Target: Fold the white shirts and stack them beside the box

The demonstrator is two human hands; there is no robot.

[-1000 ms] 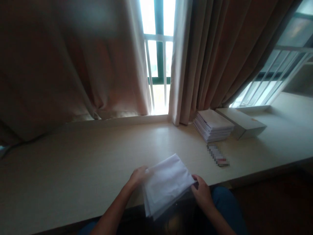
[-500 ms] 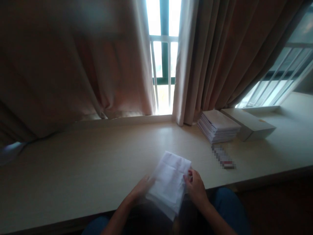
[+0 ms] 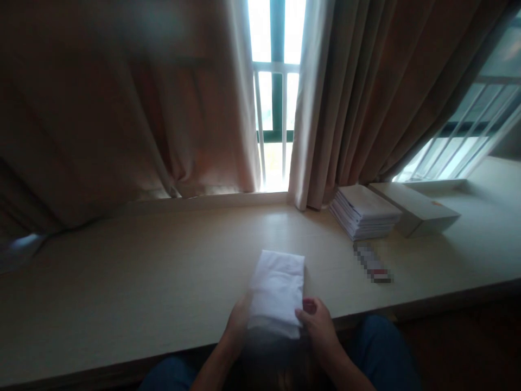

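A folded white cloth (image 3: 277, 293) lies at the front edge of the table, its near end reaching over the edge. Creases run across its top, and a lower layer shows at the near end. My left hand (image 3: 239, 320) holds its left side, with the fingers partly blurred and hidden by the cloth. At the lower right edge, my right hand (image 3: 317, 320) pinches the cloth between thumb and curled fingers.
A stack of folded white cloths (image 3: 364, 212) stands at the back right beside a pale box (image 3: 419, 209). In front of the stack lies a pixelated object (image 3: 372, 263). Brown curtains (image 3: 195, 108) hang behind the light wooden table (image 3: 122, 282).
The folded cloth has shifted slightly left and turned straighter, and its layers are closer together at the near end. Both hands moved with it; my right hand has slid lower along its edge.
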